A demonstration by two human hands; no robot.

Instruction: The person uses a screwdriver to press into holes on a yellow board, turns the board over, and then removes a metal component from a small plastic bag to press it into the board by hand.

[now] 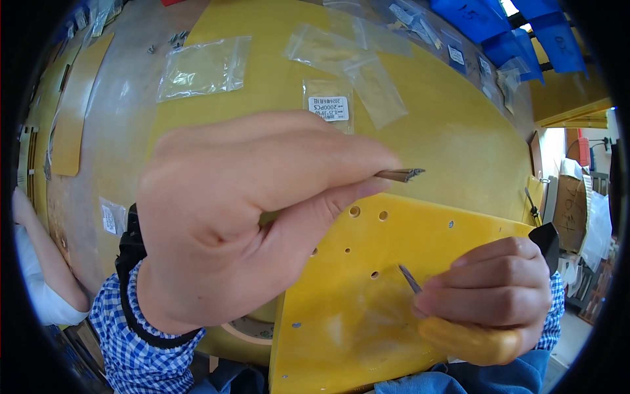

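My left hand (256, 197) is raised over the bench, thumb and forefinger pinching a small bundle of thin metal pins (403, 175) whose grey ends stick out to the right. Lower at the right, my right hand (495, 292) is closed on a thin grey metal piece (411, 278); its tip points up and left, and whether it is one piece or several pins I cannot tell. Something yellow covers one of its lower fingers. Beneath both hands is a tilted yellow board (354, 315) with several round holes. The right hand's piece is near one hole, apparently above the board.
Clear zip bags (205, 65) lie on the yellow sheet behind; one labelled bag (328, 108) is partly behind my left hand. Blue bins (469, 26) stand at the far right. Another person's arm (49, 262) rests at the left edge. A cardboard box (569, 210) is at the right.
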